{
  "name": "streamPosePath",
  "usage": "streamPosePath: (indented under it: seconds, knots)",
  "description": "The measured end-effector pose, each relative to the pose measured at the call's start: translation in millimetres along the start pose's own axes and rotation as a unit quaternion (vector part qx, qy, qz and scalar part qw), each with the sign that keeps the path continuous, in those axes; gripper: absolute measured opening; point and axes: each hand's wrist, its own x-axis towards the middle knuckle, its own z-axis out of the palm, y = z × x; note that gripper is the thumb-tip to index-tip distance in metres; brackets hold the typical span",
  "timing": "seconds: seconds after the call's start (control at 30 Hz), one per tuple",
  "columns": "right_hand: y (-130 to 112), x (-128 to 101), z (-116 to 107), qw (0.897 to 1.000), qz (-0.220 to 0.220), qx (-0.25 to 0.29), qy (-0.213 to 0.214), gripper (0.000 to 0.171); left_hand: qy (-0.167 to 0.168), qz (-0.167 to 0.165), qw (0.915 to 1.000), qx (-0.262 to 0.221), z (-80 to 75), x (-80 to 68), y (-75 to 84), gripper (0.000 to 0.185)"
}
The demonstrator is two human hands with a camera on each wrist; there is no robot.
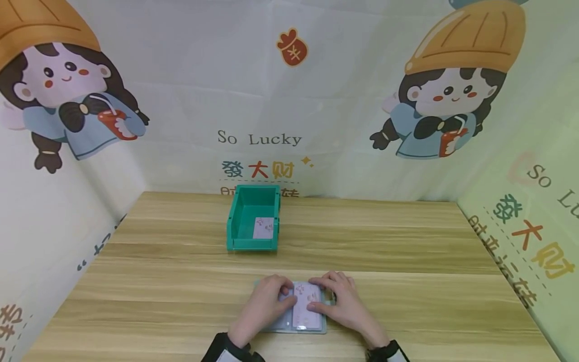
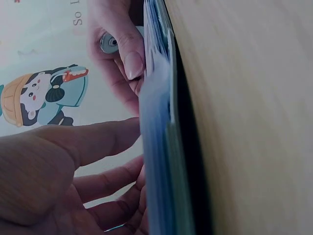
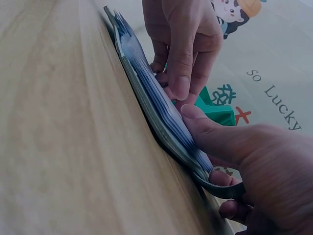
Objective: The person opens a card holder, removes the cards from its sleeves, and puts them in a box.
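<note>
An opened card album (image 1: 277, 328) with clear sleeve pages lies on the table near its front. A pale pink printed card (image 1: 305, 317) shows on its right page. My left hand (image 1: 270, 304) rests over the left page, thumb tip at the card's left edge. Over the right side of the album is my right hand (image 1: 345, 301), its thumb lying on the card and index fingertip near the card's top edge. Seen edge-on in the right wrist view, the stacked sleeves (image 3: 164, 110) sit within a grey-green cover, and a strap (image 3: 222, 190) curves out beneath my right fingers.
A green plastic bin (image 1: 251, 245) stands toward the back, left of centre, with a pink printed card (image 1: 263, 228) in it. The wooden table (image 1: 407, 241) is bordered at the back and sides by a printed white cloth (image 1: 339, 110).
</note>
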Motion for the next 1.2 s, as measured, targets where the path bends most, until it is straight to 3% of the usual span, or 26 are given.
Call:
streamPosePath:
  seconds: [0.5, 0.83, 1.2]
  knots:
    - [-2.4, 0.9, 0.1, 1.000, 0.013, -0.004, -0.007, 0.050, -0.013, -0.045, 0.9973, -0.056, 0.5, -0.4, 2.6, 0.031]
    - [-4.1, 0.8, 0.2, 1.000, 0.010, -0.003, -0.005, 0.049, -0.019, -0.052, 0.9924, -0.110, 0.4, 0.7, 1.0, 0.034]
    - [-4.4, 1.2, -0.6, 1.000, 0.013, 0.001, -0.010, 0.049, -0.039, -0.070, 0.9893, -0.122, -0.6, 1.5, -0.1, 0.038]
